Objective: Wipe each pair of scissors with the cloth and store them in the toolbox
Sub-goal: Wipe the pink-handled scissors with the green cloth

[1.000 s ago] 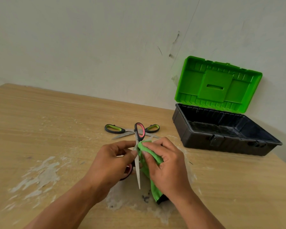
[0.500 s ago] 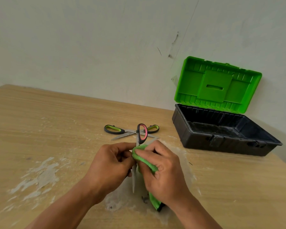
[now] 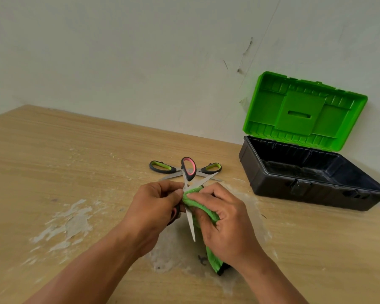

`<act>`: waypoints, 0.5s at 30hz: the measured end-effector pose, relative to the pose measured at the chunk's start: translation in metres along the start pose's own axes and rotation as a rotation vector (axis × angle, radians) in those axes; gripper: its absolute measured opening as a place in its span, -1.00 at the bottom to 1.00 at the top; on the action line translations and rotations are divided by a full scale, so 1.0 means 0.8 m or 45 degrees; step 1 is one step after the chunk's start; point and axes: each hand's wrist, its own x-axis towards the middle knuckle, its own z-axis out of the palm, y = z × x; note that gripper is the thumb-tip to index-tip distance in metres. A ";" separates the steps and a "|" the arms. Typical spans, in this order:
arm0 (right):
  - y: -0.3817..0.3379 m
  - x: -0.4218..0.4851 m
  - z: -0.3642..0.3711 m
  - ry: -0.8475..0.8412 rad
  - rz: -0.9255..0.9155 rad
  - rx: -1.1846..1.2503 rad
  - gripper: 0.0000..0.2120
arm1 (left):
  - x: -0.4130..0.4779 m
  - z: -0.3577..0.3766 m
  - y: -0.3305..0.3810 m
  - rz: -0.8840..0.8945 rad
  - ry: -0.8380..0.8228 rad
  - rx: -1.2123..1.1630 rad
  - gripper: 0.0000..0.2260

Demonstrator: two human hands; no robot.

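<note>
My left hand [image 3: 154, 210] grips a pair of pink-and-black scissors [image 3: 188, 168] near the pivot. The blades are spread, with one handle up and one blade pointing down toward me. My right hand [image 3: 226, 224] presses a green cloth [image 3: 206, 212] against the scissors beside the pivot; the cloth hangs down under my palm. A second pair, green-and-black scissors [image 3: 162, 167], lies open on the wooden table just behind. The toolbox [image 3: 298, 187], black with a raised green lid [image 3: 303, 110], stands open at the right by the wall.
The wooden table [image 3: 64, 161] has pale scuffed patches at the left and under my hands. A white wall runs close behind the table and the toolbox. The table's right edge falls away past the toolbox.
My right hand with the cloth slid up the blade to the pivot, and the downward blade shows bare again. The scissors tilted slightly; the second pair and the toolbox stayed put.
</note>
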 end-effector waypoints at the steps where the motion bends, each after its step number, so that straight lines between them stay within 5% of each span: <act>1: -0.001 -0.001 0.000 -0.058 0.000 0.026 -0.75 | 0.001 -0.001 -0.003 0.008 0.030 0.028 -0.83; 4: -0.003 -0.004 -0.009 -0.226 0.002 0.076 -0.79 | 0.002 -0.001 -0.010 0.028 0.068 0.112 -0.88; 9: 0.000 0.003 -0.004 -0.067 0.040 -0.022 -0.73 | 0.000 0.006 -0.008 0.085 0.075 0.162 -0.81; 13: -0.003 -0.005 -0.018 -0.420 0.065 0.155 -0.80 | -0.001 0.003 -0.006 0.091 0.124 0.130 -0.82; 15: -0.002 -0.004 -0.017 -0.337 0.079 0.157 -0.80 | -0.002 0.005 -0.004 0.094 0.117 0.109 -0.83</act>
